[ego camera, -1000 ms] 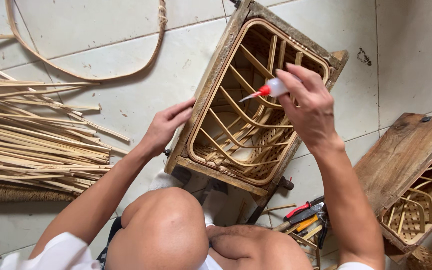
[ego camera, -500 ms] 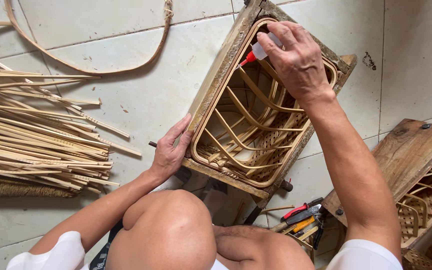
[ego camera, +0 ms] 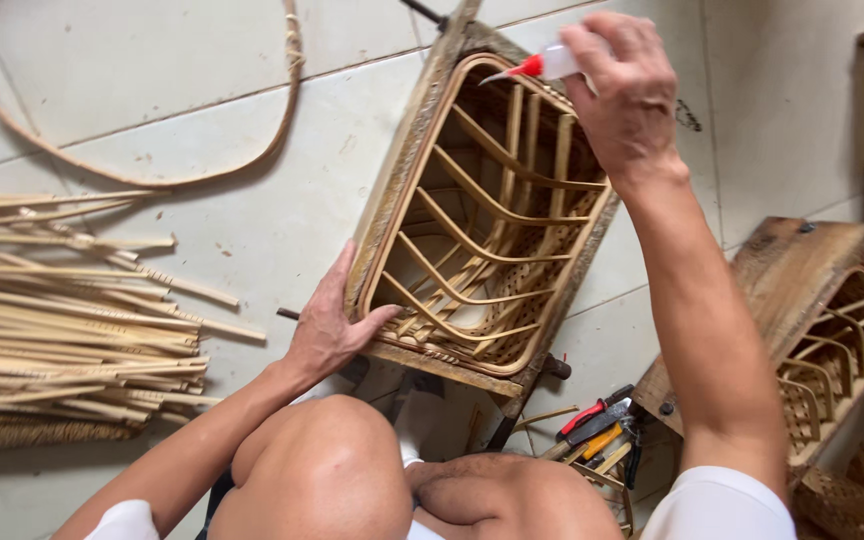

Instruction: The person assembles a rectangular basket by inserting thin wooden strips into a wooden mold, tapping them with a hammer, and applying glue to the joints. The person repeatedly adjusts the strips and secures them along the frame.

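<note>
Rattan basket frame (ego camera: 472,220), rectangular with a wooden outer border, sits centre frame, tilted so its long axis runs from lower centre up toward the top edge; curved ribs and woven strips visible inside. Right hand (ego camera: 622,90) at upper right of centre, above the frame's far rim, fingers curled tight around a small glue bottle (ego camera: 542,66) with white body and red nozzle; nozzle tip points left and sits at the upper rim of the frame. Can't tell whether the tip touches the cane. Left hand (ego camera: 330,325) lower left of the frame, palm flat against the outer border, thumb hooked over the rim, fingers together along the wood. Pile of split cane strips (ego camera: 62,310) on the tiled floor (ego camera: 152,90) at left, well apart from the hands. Bent cane hoop (ego camera: 152,180) lies upper left. Second wooden basket frame (ego camera: 812,320) at right edge. Hand tools with red and yellow handles (ego camera: 597,430) on the floor at lower centre right, just beside the person's knee.
</note>
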